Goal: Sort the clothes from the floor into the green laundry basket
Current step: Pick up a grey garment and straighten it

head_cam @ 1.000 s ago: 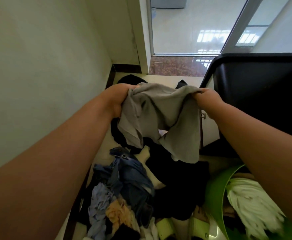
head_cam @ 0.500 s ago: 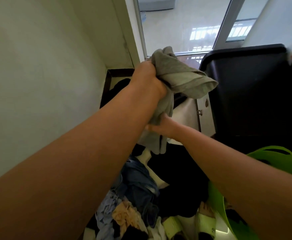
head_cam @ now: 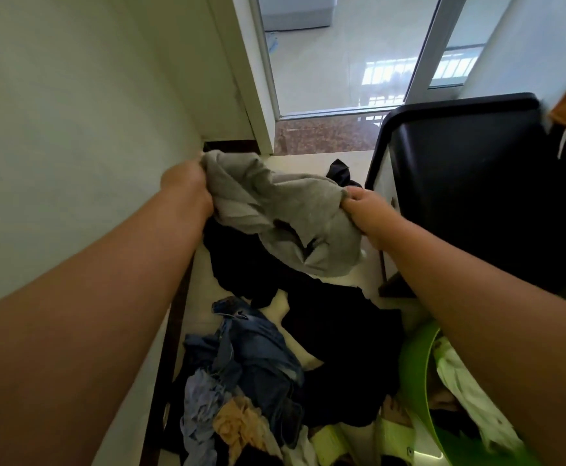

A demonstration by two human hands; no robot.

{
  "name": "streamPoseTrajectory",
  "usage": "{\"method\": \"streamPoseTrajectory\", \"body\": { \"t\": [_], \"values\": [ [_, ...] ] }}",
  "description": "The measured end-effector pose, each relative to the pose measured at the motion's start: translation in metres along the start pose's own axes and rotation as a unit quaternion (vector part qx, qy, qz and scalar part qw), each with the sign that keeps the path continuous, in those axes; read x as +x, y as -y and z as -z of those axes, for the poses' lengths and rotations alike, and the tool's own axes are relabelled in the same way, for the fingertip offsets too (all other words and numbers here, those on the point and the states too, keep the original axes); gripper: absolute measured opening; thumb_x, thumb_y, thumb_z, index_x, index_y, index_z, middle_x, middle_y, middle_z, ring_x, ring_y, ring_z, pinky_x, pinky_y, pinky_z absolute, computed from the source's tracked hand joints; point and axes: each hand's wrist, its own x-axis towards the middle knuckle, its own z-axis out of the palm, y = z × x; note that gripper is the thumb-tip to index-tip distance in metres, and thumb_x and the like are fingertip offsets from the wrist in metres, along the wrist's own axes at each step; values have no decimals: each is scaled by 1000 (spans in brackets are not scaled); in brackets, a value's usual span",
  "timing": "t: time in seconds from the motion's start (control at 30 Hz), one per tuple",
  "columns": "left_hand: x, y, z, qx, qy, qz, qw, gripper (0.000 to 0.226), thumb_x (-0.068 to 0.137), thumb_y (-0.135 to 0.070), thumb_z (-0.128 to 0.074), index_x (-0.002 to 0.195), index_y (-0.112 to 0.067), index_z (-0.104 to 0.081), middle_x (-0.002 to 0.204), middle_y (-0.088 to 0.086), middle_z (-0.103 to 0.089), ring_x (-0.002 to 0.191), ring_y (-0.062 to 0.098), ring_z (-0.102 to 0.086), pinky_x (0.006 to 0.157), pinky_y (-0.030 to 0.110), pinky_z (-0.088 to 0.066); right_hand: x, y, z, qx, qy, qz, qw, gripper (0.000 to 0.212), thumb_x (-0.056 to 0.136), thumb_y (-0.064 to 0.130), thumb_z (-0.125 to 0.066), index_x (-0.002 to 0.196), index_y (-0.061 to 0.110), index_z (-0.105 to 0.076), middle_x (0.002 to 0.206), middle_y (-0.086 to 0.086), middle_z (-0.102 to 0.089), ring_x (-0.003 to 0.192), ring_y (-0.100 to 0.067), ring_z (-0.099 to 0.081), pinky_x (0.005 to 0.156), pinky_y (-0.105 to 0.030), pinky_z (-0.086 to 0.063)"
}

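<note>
Clothes lie in a heap on the floor (head_cam: 308, 166) along the wall, and 1 grey garment (head_cam: 275, 210) is held up above that heap, stretched between 2 hands. On the left, the left hand (head_cam: 187, 183) grips 1 bunched end of it; the right hand (head_cam: 365, 210) has its fingers curled round the other end, so neither is free. The middle of the garment sags loose, and I judge that it could snag or drag on the black clothing (head_cam: 325, 317) below if it is swung low toward the basket, or slip out if 1 hand lets go early. The green basket (head_cam: 416, 364) sits at the lower right, mostly hidden under the right arm, so a blind drop could miss its rim. Counting left to right: 1 blue denim piece (head_cam: 258, 348), 1 pale blue piece (head_cam: 201, 398), 1 tan piece (head_cam: 238, 428), 1 black spread, 1 green basket with 1 white item (head_cam: 459, 378) visible inside, and 1 black cabinet (head_cam: 476, 183).
</note>
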Motion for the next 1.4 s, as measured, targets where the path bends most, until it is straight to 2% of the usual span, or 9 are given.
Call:
{"method": "streamPoseTrajectory", "body": {
  "t": [0.2, 0.33, 0.43, 0.63, 0.73, 0.93, 1.1, 1.3, 1.4],
  "values": [
    [-12, 54, 33, 260, -109, -37, 959, 48, 92, -27, -57, 133, -3, -51, 136, 18, -54, 124, 33, -53, 101, 38, -46, -2, 37, 16, -13, -1, 98, 995, 15, 91, 38, -58, 95, 31, -71, 95, 4, -71, 92, -17, -64, 86, -34, -54],
    [-34, 74, 14, 507, -10, -171, 845, 85, 76, -30, -73, 148, -22, -28, 143, 17, -41, 128, 37, -44, 103, 49, -42, -4, 62, -4, -148, 68, 126, 979, 21, 90, 31, -60, 100, 17, -73, 92, 0, -69, 78, -7, -59, 72, -18, -49],
    [-63, 77, -19, 400, 239, -242, 851, 78, 78, -22, -76, 145, -26, -37, 135, 7, -53, 124, 25, -50, 103, 42, -44, -8, 71, -23, -179, 103, 150, 967, 18, 88, 25, -64, 100, 16, -73, 82, 9, -64, 74, -2, -56, 64, -12, -44],
    [-70, 74, -25, 263, 213, -297, 893, 18, 86, -21, -53, 95, -20, -69, 91, 2, -69, 89, 20, -64, 85, 41, -55, -7, 66, -13, -344, 144, 140, 917, 36, 82, 28, -71, 114, 24, -56, 92, 11, -55, 90, -13, -55, 72, -25, -42],
    [-74, 75, -21, 271, 249, -346, 863, 20, 83, -24, -48, 89, -20, -67, 83, -6, -65, 81, 11, -60, 76, 27, -51, 3, 37, -9, -470, -22, 113, 875, 24, 89, 19, -49, 113, 23, -54, 108, -3, -56, 98, -30, -56, 76, -36, -45],
    [-76, 70, -19, 328, 243, -391, 825, 12, 100, -27, -45, 97, -33, -56, 86, -18, -57, 81, -3, -53, 72, 16, -45, 4, -4, -5, -348, -282, 147, 882, 46, 85, 21, -59, 129, 23, -46, 130, -8, -39, 113, -30, -46, 68, -35, -42],
    [-72, 66, -10, 337, 246, -364, 833, 23, 102, -36, -38, 118, -31, -54, 96, -16, -57, 94, 7, -56, 80, 21, -45, 1, -9, -1, -328, -248, 293, 863, 33, 86, 19, -60, 118, 28, -59, 120, -2, -48, 100, -21, -54, 68, -28, -41],
    [-68, 52, -13, 272, 99, -492, 821, 25, 103, -28, -38, 110, -18, -60, 98, -4, -56, 85, 7, -52, 75, 17, -43, 18, -16, 2, -438, -147, 46, 885, 25, 89, 11, -51, 108, 23, -61, 116, -11, -49, 92, -34, -56, 74, -39, -50],
    [-65, 57, -6, 308, 145, -440, 831, 22, 102, -28, -40, 109, -18, -59, 93, -6, -57, 80, 4, -53, 78, 27, -47, 29, -8, 3, -300, -83, -5, 950, 34, 92, 5, -41, 119, 14, -60, 114, -17, -60, 101, -34, -59, 89, -44, -51]
  ]
}}
